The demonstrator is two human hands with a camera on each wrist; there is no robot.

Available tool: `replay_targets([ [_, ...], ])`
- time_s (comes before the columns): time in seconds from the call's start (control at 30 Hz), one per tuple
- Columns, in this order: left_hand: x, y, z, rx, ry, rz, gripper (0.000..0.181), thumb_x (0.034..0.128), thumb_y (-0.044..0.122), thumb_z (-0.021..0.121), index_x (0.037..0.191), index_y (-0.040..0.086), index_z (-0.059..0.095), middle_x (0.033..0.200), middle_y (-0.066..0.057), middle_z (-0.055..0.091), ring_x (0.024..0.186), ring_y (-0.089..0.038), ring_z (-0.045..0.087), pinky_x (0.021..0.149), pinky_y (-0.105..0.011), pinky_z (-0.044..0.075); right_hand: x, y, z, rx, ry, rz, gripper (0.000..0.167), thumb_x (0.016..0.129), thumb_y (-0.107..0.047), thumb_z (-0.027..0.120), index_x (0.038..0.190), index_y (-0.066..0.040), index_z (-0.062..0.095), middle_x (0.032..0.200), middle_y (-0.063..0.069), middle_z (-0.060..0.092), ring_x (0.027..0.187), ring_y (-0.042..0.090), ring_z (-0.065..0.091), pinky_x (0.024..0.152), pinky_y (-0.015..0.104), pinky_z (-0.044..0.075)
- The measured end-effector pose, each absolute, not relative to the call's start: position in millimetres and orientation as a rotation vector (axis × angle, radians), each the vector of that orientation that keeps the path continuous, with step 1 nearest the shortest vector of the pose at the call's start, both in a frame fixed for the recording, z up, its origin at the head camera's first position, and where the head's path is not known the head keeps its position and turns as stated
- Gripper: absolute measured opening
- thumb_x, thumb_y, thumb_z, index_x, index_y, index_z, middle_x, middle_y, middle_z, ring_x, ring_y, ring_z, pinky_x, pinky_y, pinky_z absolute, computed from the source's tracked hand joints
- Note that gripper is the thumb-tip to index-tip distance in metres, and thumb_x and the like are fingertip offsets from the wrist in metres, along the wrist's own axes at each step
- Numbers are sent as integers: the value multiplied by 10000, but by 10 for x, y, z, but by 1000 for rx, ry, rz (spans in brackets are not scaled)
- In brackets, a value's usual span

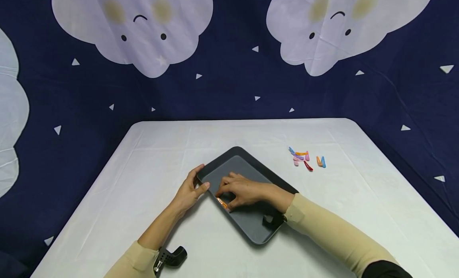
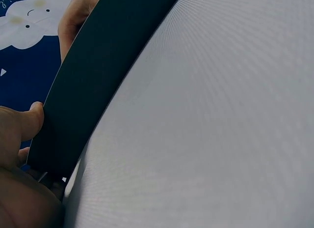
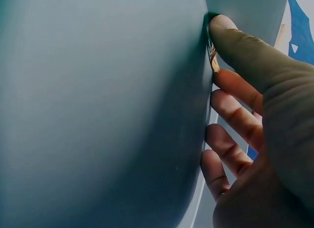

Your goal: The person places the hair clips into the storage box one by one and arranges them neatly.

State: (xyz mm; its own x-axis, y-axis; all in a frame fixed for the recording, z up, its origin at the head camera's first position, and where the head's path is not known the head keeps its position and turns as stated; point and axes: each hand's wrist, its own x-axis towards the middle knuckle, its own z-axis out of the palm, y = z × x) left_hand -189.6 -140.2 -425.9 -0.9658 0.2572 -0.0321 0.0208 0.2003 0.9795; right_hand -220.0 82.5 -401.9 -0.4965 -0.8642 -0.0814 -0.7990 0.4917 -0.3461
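The right hand pinches an orange clip between thumb and forefinger, against the inner wall of a grey tray at lower centre of the frame; the left hand grips the tray's left corner, probably to steady it against that push; more coloured clips lie right of centre on the white table, seemingly kept within the right arm's reach.

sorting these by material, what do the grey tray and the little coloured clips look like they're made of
Grey tray: probably coated metal, satin; its edge looks thin and its smooth floor has a soft sheen, though plastic is possible.
Coloured clips: painted metal or plastic, too small to settle; colours look bright, and the orange clip at the right hand shows a glossy glint.
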Motion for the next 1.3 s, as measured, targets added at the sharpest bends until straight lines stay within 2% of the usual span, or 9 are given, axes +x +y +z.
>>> replay_targets([
  [0.33, -1910, -1389, -4262, 297, 2279, 1887, 661, 936, 120, 569, 1487, 152, 206, 1542, -190, 249, 1452, -346, 186, 1145, -498, 269, -2209, 852, -3965, -1405, 2472, -417, 517, 784, -429, 735, 1251, -249, 604, 1160, -91, 541, 1000, 84, 388, 922, 290, 363],
  [0.5, -1917, -1390, -4268, 312, 2282, 1892, 654, 938, 102, 561, 1486, 129, 206, 1544, -211, 231, 1455, -356, 162, 1156, -499, 239, -2213, 864, -3942, -1398, 2467, -438, 518, 786, -431, 733, 1249, -237, 605, 1171, -98, 555, 1030, 85, 403, 943, 289, 379],
  [0.83, -1909, -1389, -4253, 304, 2272, 1902, 658, 935, 77, 556, 1488, 126, 203, 1539, -198, 247, 1450, -342, 195, 1142, -472, 267, -2220, 975, -3803, -1350, 2518, -540, 509, 794, -390, 735, 1243, -183, 613, 1188, -69, 578, 1129, 139, 457, 999, 360, 413],
  [0.93, -1903, -1394, -4251, 304, 2269, 1907, 660, 935, 76, 556, 1489, 123, 200, 1536, -203, 250, 1448, -349, 195, 1146, -482, 262, -2223, 1042, -3724, -1336, 2533, -593, 517, 800, -376, 732, 1257, -168, 605, 1202, -50, 574, 1184, 173, 467, 1065, 427, 369],
  [1.03, -1901, -1396, -4255, 298, 2268, 1914, 658, 934, 73, 557, 1488, 124, 205, 1532, -204, 256, 1447, -350, 198, 1149, -479, 256, -2228, 1124, -3642, -1320, 2548, -638, 523, 802, -356, 735, 1264, -153, 600, 1207, -42, 569, 1182, 182, 460, 1059, 447, 368],
  [1.17, -1904, -1396, -4271, 297, 2276, 1913, 656, 933, 60, 554, 1486, 112, 207, 1530, -213, 253, 1447, -354, 196, 1151, -477, 253, -2244, 1266, -3548, -1301, 2595, -673, 520, 802, -366, 735, 1264, -167, 602, 1211, -67, 562, 1120, 131, 435, 966, 374, 423],
  [1.3, -1905, -1393, -4280, 297, 2274, 1915, 653, 932, 48, 551, 1485, 110, 210, 1534, -217, 243, 1451, -346, 184, 1148, -473, 261, -2270, 1449, -3450, -1303, 2659, -715, 514, 798, -388, 732, 1258, -198, 603, 1215, -54, 575, 1099, 115, 441, 948, 360, 426],
])
